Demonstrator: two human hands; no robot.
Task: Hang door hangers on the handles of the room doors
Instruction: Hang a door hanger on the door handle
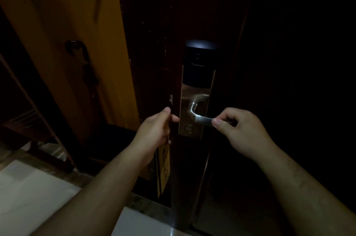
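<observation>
Left hand [154, 129] gripping door hanger [164, 168] dangling below it, right hand [240, 129] pinching handle [202, 119] tip

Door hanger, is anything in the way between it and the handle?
Yes. The right hand pinches the free end of the handle, where the door hanger, held by the left hand, would likely slide on. Nothing else visible blocks it.

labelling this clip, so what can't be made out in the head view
Head view:
- door hanger print: too dark and edge-on.
- hanger's top: hidden in the left hand.
- lever handle tip: covered by the right hand.
- door right of the lock plate: lost in darkness.
</observation>
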